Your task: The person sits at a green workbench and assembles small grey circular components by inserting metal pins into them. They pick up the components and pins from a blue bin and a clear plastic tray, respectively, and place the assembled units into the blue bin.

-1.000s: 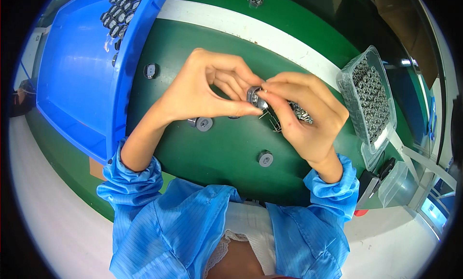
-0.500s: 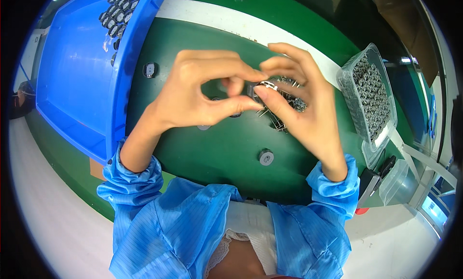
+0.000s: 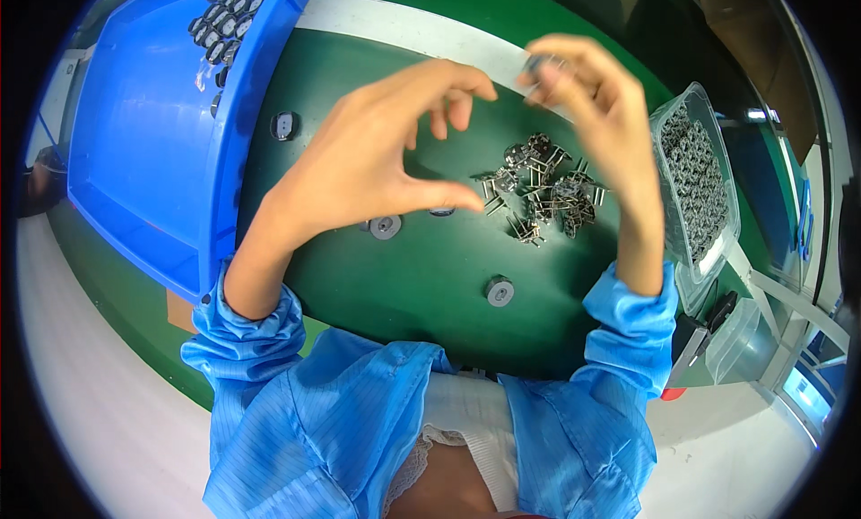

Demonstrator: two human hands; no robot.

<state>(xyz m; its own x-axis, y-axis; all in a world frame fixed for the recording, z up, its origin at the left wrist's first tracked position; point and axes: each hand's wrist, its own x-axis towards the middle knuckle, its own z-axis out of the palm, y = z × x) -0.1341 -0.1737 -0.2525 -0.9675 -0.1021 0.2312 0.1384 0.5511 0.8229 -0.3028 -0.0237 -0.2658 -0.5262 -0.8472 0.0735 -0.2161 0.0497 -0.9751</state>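
My left hand point(image 3: 359, 160) is held over the green work mat with thumb and fingers spread wide, and nothing is between them. Farther off and to the right, my right hand point(image 3: 610, 107) pinches a small dark round part point(image 3: 543, 64), smeared by motion, so its details are unclear. Below the hands lies a loose pile of small metal parts with long pins point(image 3: 547, 192). A grey round piece point(image 3: 385, 227) rests beneath my left wrist, partly beside other pieces that the hand covers. Another grey round piece point(image 3: 500, 291) sits nearer to me.
On the left stands a large blue bin point(image 3: 224, 165) with several dark oval parts point(image 3: 224, 21) at its far end. One dark part point(image 3: 284, 125) lies beside it. A clear plastic box point(image 3: 666, 165) full of small metal parts is at the right. A white strip point(image 3: 404, 24) crosses behind.
My hands have come apart. The right one has moved away and up with the small dark part, uncovering the pile of pinned parts; the left has opened.
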